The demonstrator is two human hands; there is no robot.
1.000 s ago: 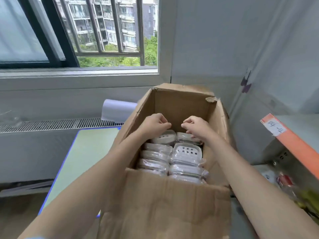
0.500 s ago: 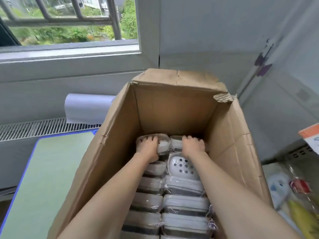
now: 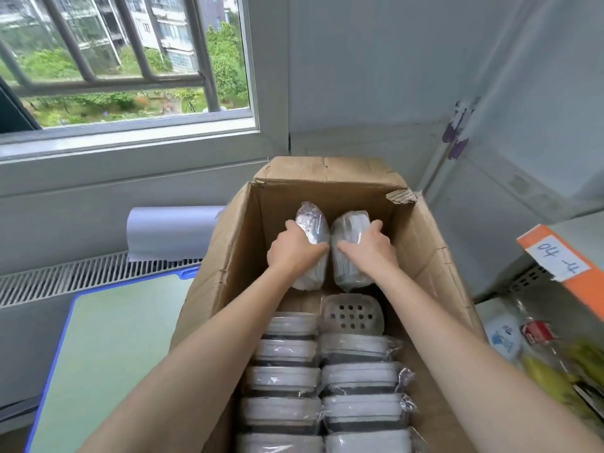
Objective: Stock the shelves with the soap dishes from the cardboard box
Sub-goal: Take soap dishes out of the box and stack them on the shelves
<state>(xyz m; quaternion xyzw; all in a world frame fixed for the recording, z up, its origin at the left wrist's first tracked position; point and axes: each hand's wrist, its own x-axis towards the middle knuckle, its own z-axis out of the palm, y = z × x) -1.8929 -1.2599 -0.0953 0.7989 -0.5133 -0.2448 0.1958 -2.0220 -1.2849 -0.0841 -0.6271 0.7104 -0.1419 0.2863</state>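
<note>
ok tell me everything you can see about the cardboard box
The cardboard box is plain brown corrugated card, open at the top, with a torn far right corner. It stands between a green table top and a shelf. Inside, wrapped soap dishes stand packed in two rows, and one unwrapped perforated dish lies on top. Near the far wall the left hand and right hand each grip a wrapped dish lifted above the rows.

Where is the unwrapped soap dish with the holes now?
In the head view, the soap dish with holes lies in the cardboard box, right column, just behind the wrapped dishes.
</note>
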